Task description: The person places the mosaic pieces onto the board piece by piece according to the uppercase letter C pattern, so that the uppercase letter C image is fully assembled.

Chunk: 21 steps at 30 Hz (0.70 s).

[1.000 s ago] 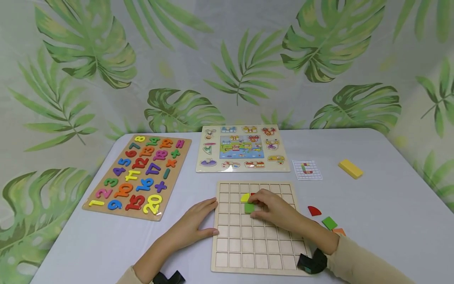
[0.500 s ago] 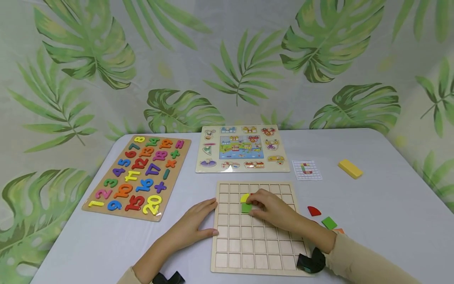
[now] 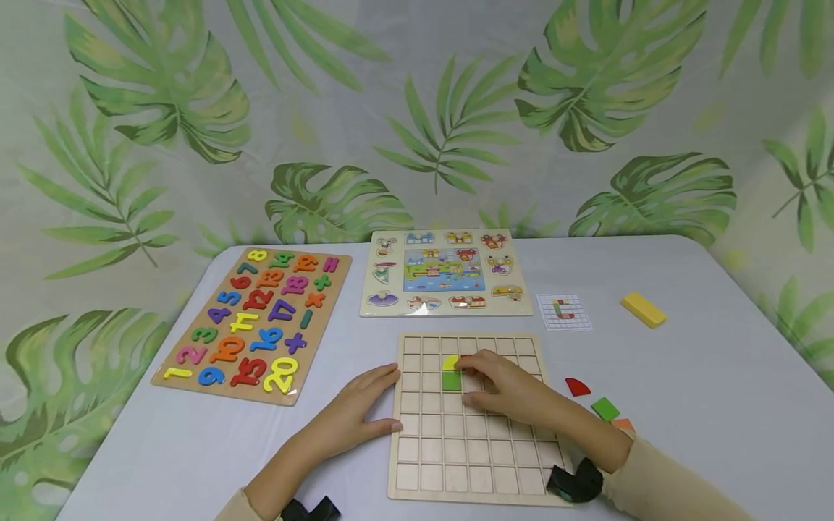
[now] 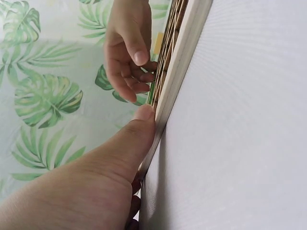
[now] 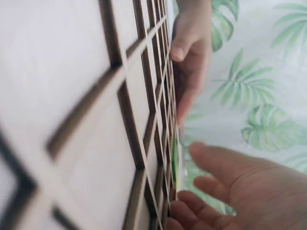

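My left hand [image 3: 358, 407], relaxed, perhaps steadies the board [image 3: 459, 453]; my right hand [image 3: 503, 385], gripping nothing, is beside the green square [image 3: 451, 380].

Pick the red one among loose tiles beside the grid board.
The red quarter-circle tile, nearest the pattern card; the others are a green square and a partly hidden orange tile.

Grid board [image 3: 462, 453] is showing matt wood. Picture board [image 3: 444, 281], far edge of tabletop [image 3: 710, 362], is gleaming glossily. Card [image 3: 578, 318] is looking papery. Matt cloth [image 4: 249, 105] is covering tabletop.
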Tool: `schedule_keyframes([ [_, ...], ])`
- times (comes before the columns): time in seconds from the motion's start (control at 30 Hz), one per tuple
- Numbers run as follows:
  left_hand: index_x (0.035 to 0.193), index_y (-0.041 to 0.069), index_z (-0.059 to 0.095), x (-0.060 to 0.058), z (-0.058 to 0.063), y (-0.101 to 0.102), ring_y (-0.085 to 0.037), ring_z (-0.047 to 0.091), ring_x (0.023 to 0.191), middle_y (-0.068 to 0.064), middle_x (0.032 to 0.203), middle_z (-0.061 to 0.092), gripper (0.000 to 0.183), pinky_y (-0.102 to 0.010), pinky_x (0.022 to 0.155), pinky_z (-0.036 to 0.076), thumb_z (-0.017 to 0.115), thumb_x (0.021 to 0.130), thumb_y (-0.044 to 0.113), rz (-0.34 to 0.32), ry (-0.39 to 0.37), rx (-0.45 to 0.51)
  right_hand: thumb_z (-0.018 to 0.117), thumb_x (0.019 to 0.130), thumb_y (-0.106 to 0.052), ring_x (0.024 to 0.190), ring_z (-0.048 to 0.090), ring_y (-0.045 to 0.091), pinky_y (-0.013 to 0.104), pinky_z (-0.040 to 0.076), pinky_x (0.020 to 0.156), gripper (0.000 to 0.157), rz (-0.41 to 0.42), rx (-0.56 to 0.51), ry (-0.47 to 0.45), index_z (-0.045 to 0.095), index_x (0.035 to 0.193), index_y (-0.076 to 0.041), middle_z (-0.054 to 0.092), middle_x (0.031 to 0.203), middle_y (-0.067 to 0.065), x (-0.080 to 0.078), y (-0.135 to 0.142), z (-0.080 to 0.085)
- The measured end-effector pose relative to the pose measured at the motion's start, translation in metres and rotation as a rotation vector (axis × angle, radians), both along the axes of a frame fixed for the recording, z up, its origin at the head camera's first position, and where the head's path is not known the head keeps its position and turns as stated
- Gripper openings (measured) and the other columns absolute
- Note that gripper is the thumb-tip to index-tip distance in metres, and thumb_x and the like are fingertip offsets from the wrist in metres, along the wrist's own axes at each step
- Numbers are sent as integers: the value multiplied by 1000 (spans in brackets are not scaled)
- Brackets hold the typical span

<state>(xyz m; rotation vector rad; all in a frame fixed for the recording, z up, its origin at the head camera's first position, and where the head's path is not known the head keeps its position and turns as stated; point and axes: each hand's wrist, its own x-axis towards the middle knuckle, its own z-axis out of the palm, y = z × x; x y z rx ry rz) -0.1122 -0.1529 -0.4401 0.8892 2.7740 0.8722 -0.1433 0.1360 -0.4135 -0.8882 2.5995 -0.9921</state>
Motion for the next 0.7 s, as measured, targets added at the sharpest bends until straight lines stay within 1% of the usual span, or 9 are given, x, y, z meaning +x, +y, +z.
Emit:
schedule_keyframes([
  [0.07,139,9,33,0,0,0,-21,22,131,-2,145,27,76,-40,105,22,58,81,51,1,-8,-5,64,83,-34,101,46,10,33,42,88,49,-27,-28,-21,49,126,-16,49,115,-7,3,5,5],
  [0.13,140,10,32,0,0,0,-20,22,131,-1,145,26,77,-39,105,21,58,81,51,4,-18,-11,64,83,-34,104,47,12,36,42,88,51,-34,-67,0,47,128,-15,50,117,-5,5,11,11],
  [0.2,140,10,33,0,1,0,-20,22,131,-1,145,26,76,-39,105,21,58,81,51,6,-17,-15,65,83,-31,105,49,16,37,44,86,50,-37,-100,52,47,127,-14,50,119,-3,8,18,18],
  [0.3,140,10,33,0,1,0,-20,22,131,-1,145,26,76,-39,105,21,59,81,50,10,-17,-16,67,82,-24,101,51,19,37,47,81,49,-50,-133,152,48,126,-13,51,120,-1,14,30,27],
  [0.37,140,10,33,0,1,0,-20,22,131,-1,145,26,76,-39,105,22,59,81,50,11,-14,-17,69,81,-20,99,52,20,37,47,79,49,-84,-132,206,49,125,-14,50,122,-2,19,39,32],
  [0.43,140,11,33,0,1,0,-20,22,131,-1,145,26,76,-39,105,21,59,81,50,11,-13,-18,69,80,-20,98,52,20,38,48,75,49,-130,-111,240,49,124,-16,50,122,-5,24,50,35],
  [0.53,140,11,33,-1,0,0,-20,22,131,0,145,27,76,-39,105,21,59,81,50,11,-11,-19,69,80,-22,96,52,19,39,48,74,48,-192,-75,273,50,124,-16,50,120,-6,32,66,37],
  [0.63,140,11,33,-1,0,0,-20,22,131,-1,145,26,76,-39,105,21,59,81,51,11,-12,-23,69,80,-23,95,53,19,39,48,73,49,-247,-48,286,50,124,-17,51,119,-5,39,82,34],
  [0.7,140,10,33,-1,0,0,-20,22,131,-1,145,26,76,-39,105,21,58,81,51,10,-13,-27,69,80,-21,95,52,21,34,51,60,49,-280,-65,252,49,125,-17,52,118,-3,45,92,30],
])
